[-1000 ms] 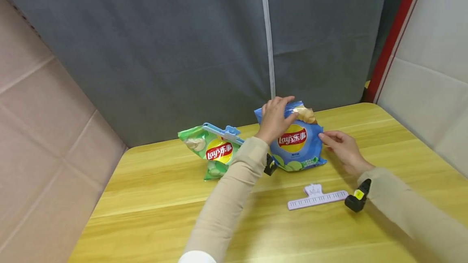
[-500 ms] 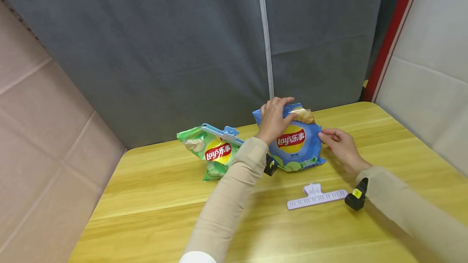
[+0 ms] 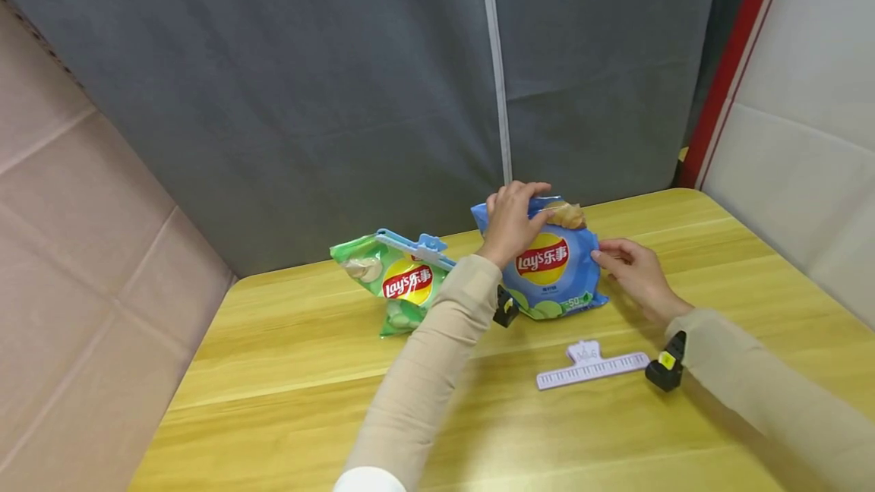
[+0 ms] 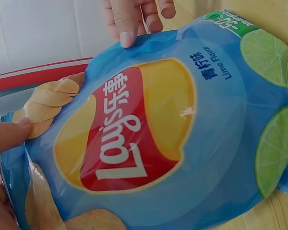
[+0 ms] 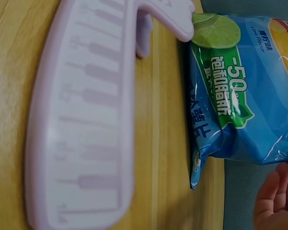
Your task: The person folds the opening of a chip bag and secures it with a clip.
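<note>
A blue bag of lime-flavour potato chips (image 3: pixel 547 287) stands on the table, leaning back a little. My left hand (image 3: pixel 511 222) grips its top edge, thumb on the front; the other fingers are partly hidden behind the bag in the left wrist view. At the bag's right side edge, my right hand (image 3: pixel 636 273) pinches with thumb and forefinger, the thumb (image 4: pixel 127 36) showing on the near face. A pale purple bag clip (image 3: pixel 592 367) with a piano-key pattern lies flat in front of the bag, close to the right wrist.
To the left stands a green chip bag (image 3: pixel 390 287) with a light blue clip (image 3: pixel 417 247) across its top, partly behind the left forearm. A grey curtain (image 3: pixel 342 97) hangs along the back edge of the wooden table (image 3: pixel 273 416). A pale wall (image 3: pixel 800 173) rises at right.
The top of the blue chip bag has sunk slightly under my left hand. My right hand has shifted slightly left with the bag's edge. The clips and green bag stay put.
</note>
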Demonstrator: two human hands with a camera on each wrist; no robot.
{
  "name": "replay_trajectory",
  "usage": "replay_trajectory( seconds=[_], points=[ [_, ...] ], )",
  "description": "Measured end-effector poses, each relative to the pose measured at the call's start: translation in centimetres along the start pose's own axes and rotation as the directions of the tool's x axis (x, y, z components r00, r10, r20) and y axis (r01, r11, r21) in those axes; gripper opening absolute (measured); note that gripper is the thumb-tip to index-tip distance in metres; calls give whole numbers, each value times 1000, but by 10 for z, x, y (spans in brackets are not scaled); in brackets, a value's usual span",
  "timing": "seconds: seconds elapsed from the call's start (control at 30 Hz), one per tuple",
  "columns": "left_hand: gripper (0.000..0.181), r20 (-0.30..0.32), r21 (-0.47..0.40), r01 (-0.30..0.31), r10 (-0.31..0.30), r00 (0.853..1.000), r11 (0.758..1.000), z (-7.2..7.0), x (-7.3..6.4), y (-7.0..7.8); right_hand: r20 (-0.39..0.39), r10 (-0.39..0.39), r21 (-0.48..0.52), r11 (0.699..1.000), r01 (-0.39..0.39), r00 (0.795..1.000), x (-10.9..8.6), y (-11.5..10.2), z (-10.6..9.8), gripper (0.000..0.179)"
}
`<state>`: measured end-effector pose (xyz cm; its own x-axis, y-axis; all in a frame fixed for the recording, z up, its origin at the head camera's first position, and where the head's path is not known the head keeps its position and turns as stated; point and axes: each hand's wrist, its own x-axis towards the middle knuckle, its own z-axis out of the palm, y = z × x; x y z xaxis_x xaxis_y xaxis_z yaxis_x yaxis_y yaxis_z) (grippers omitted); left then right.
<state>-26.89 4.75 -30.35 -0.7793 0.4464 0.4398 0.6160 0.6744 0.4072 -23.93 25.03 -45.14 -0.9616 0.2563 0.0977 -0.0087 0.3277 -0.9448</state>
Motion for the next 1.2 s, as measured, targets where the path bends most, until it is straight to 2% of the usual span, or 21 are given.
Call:
replay_trajectory(
  seconds=[0.2, 0.33, 0.67, 0.97, 1.07, 1.2],
  points=[
    [28, -9, 3, -8, 8, 1000, 1000, 1, 0, 0, 57, 2, -37, 999, 0, 998, -27, -49, -4, 54],
    [23, -12, 15, -2, 2, 1000, 1000, 1, -1, 0, 87, -20, -71, 997, 27, 996, -37, -64, -6, 48],
    [19, -6, 25, 16, -15, 1000, 1000, 1, -2, -1, 65, -15, -91, 996, 21, 998, -37, -63, -3, 43],
    [15, -22, 25, 7, -6, 1000, 1000, 2, -1, -2, 49, -59, -89, 994, 63, 997, -36, -57, -5, 41],
    [13, -26, 28, 6, -5, 1000, 1000, 2, -1, -2, 34, -91, -76, 993, 94, 995, -34, -53, -4, 43],
    [12, -19, 33, 17, -16, 1000, 999, 1, 0, -1, 19, -120, -60, 991, 121, 993, -26, -36, -3, 46]
  ],
)
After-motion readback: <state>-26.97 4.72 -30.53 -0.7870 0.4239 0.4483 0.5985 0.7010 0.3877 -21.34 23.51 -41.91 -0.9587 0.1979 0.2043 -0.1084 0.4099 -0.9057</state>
